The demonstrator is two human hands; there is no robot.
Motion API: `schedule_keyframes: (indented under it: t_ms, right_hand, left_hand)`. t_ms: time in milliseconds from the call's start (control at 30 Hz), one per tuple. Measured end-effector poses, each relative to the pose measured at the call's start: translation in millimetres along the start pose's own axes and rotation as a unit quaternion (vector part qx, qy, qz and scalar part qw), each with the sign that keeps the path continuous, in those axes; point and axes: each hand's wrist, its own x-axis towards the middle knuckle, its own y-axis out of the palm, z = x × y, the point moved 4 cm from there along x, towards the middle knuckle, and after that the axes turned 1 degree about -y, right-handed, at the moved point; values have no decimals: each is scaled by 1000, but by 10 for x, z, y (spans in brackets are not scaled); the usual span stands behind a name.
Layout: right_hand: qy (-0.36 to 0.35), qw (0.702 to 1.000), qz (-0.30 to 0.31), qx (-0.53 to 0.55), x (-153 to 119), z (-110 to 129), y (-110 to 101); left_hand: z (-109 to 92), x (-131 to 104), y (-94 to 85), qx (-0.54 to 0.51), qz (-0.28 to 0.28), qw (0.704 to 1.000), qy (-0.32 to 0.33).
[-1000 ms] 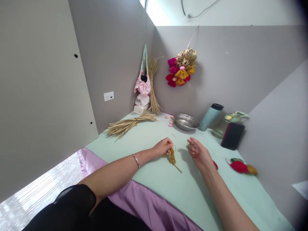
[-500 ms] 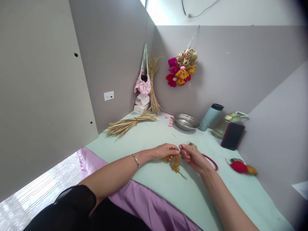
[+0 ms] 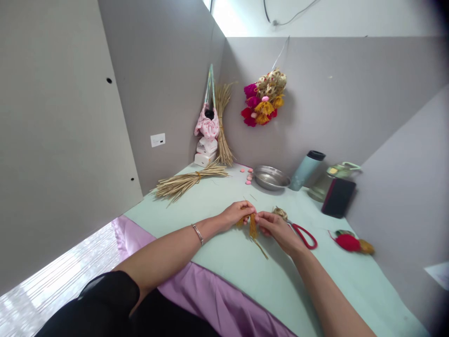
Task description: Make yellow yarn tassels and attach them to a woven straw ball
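Note:
My left hand (image 3: 240, 213) is closed on a mustard-yellow yarn tassel (image 3: 253, 227), whose strands hang below the fingers with a longer loose end trailing over the table. My right hand (image 3: 269, 223) is closed at the tassel's upper right side, its fingertips pinched close to the left ones; what lies between them is too small to make out. Red-handled scissors (image 3: 306, 236) lie just right of my right hand, beside a small woven straw ball (image 3: 280, 213).
On the pale green table (image 3: 224, 262) are a straw bundle (image 3: 191, 182), pink pieces (image 3: 249, 178), a steel bowl (image 3: 271, 179), a blue tumbler (image 3: 307, 171), a green jug (image 3: 319, 187), a phone (image 3: 338, 198) and red yarn (image 3: 348, 242). Colourful tasselled ornaments (image 3: 264, 100) hang behind.
Both hands have moved slightly up and left. My right fingertips now meet the tassel by my left hand. More of the scissors and the straw ball shows.

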Motion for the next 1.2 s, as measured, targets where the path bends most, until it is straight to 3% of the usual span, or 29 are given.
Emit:
schedule_keyframes:
  t_ms: [367,467,633,700,900,1100,1200]
  right_hand:
    - [-45,997,-59,-34,54,-9,-107]
    - [-41,998,-29,-42,27,20,-50]
    - [5,994,83,-73,-80,47,111]
    - [9,993,90,-81,-96,52,120]
    - [-36,994,-41,-91,-2,35,-60]
    - [-60,990,-32,-125,13,54,-52]
    - [-67,981,-76,-163,44,29,-138]
  left_hand:
    - [51,10,-19,-3,12,1000,-14]
    - [69,26,-40,-13,6,1000,-19]
    - [49,58,-92,-37,-25,999,-16]
    - [37,62,-103,-42,-32,999,-13]
    - [44,36,-56,-34,-14,999,-23]
    - [65,7,-3,-23,21,999,-33]
    - [77,16,-7,-26,23,999,-37]
